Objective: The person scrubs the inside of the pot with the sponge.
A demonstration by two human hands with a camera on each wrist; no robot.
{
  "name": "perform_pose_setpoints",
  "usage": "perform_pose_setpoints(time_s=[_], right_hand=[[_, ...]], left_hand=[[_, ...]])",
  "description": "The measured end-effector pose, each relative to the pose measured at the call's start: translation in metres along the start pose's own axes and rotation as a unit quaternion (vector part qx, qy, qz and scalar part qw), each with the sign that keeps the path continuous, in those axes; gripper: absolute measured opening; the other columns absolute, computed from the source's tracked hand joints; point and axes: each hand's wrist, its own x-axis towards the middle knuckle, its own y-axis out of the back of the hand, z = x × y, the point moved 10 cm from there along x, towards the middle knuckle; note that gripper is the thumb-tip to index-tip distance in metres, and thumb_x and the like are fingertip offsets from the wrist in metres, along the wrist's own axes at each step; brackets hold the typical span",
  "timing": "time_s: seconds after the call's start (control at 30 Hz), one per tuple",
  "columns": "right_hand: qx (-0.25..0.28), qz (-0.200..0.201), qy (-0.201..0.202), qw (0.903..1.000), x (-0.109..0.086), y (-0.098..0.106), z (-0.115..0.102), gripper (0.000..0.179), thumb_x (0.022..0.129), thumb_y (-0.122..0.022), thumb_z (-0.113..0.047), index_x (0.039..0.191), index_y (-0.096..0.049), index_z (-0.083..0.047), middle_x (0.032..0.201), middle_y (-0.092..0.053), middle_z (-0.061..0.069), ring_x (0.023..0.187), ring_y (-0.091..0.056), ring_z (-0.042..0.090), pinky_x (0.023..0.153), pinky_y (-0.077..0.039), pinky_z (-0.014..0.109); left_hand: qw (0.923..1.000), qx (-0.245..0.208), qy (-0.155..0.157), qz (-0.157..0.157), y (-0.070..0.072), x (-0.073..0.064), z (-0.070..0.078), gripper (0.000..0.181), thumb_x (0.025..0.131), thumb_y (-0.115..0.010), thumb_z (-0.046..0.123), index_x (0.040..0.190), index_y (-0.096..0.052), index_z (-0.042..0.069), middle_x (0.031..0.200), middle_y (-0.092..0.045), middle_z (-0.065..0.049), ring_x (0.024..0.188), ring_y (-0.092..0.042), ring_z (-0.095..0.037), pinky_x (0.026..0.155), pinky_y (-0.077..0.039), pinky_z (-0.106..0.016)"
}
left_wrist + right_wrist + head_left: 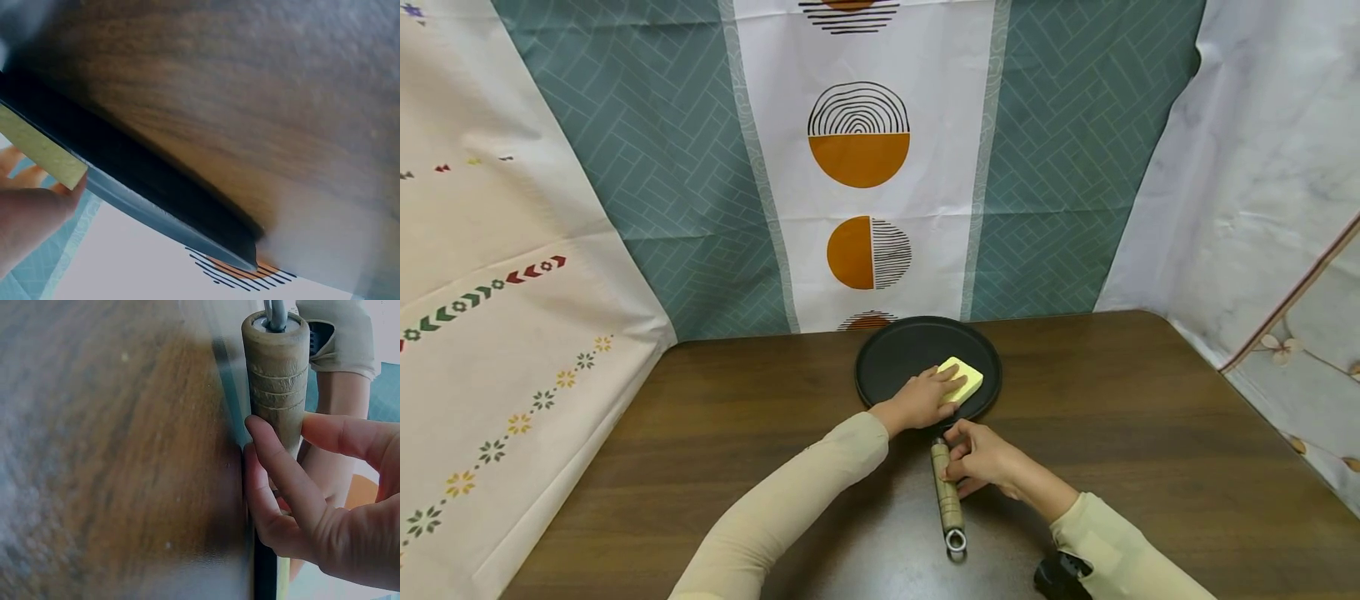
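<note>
A round, flat black pan (891, 358) lies on the table, its ribbed wooden handle (951, 504) pointing toward me and ending in a metal ring. On the pan's right half, my left hand (921, 398) holds a yellow sponge (972, 385) against the surface. The left wrist view shows the thumb and fingers at the edges of the sponge (44, 149), over the dark pan (137, 156). My right hand (988, 457) pinches the handle near the pan. In the right wrist view its thumb and fingers sit on opposite sides of the handle (279, 381).
Brown wooden table (737, 417) surrounds the pan, whose far rim lies near the back edge. Behind it hangs a teal and white patterned cloth (1037, 167). More cloths (512, 333) hang at both sides. A black device (1062, 577) sits by my right cuff.
</note>
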Motion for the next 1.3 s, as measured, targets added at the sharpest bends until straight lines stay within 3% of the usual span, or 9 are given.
perform_pose_setpoints(time_s=[0.37, 0.63, 0.93, 1.1, 1.3], right_hand=[[0.003, 0.01, -0.005, 0.9999, -0.001, 0.001, -0.001, 0.052, 0.077, -0.064, 0.011, 0.123, -0.04, 0.013, 0.095, -0.053, 0.021, 0.074, -0.061, 0.023, 0.063, -0.057, 0.044], [0.008, 0.008, -0.003, 0.9999, -0.002, 0.0, -0.001, 0.051, 0.076, -0.062, 0.011, 0.122, -0.039, 0.013, 0.094, -0.053, 0.021, 0.075, -0.06, 0.024, 0.064, -0.057, 0.044], [0.011, 0.011, -0.005, 0.9999, -0.002, 0.001, -0.001, 0.049, 0.076, -0.06, 0.013, 0.12, -0.039, 0.013, 0.092, -0.053, 0.02, 0.074, -0.06, 0.023, 0.064, -0.057, 0.045], [0.01, 0.012, -0.007, 0.9998, -0.002, 0.002, -0.001, 0.049, 0.076, -0.06, 0.013, 0.12, -0.04, 0.012, 0.091, -0.053, 0.019, 0.073, -0.06, 0.023, 0.064, -0.057, 0.045], [0.004, 0.013, -0.009, 0.9999, -0.002, 0.0, -0.001, 0.048, 0.076, -0.061, 0.012, 0.12, -0.041, 0.011, 0.09, -0.053, 0.018, 0.072, -0.061, 0.021, 0.063, -0.057, 0.044]], left_hand=[[0.9957, -0.032, -0.065, -0.058, -0.004, 0.002, 0.006, 0.056, 0.098, -0.056, 0.023, 0.15, -0.036, 0.02, 0.16, -0.018, 0.0, 0.144, -0.022, -0.032, 0.109, -0.026, -0.057], [0.9885, -0.036, -0.124, -0.078, -0.004, -0.004, 0.005, 0.053, 0.098, -0.055, 0.022, 0.149, -0.038, 0.018, 0.158, -0.023, -0.001, 0.144, -0.022, -0.027, 0.115, -0.021, -0.04], [0.9838, -0.066, -0.149, -0.075, -0.003, -0.011, -0.002, 0.054, 0.098, -0.056, 0.019, 0.149, -0.039, 0.016, 0.157, -0.025, -0.003, 0.144, -0.021, -0.029, 0.116, -0.02, -0.041], [0.9852, -0.073, -0.14, -0.067, 0.0, -0.016, -0.01, 0.054, 0.096, -0.057, 0.018, 0.148, -0.04, 0.018, 0.158, -0.024, -0.002, 0.144, -0.022, -0.027, 0.116, -0.019, -0.04], [0.9879, -0.088, -0.117, -0.05, 0.005, -0.025, -0.03, 0.054, 0.095, -0.059, 0.016, 0.147, -0.043, 0.017, 0.158, -0.025, -0.002, 0.144, -0.023, -0.028, 0.115, -0.02, -0.042]])
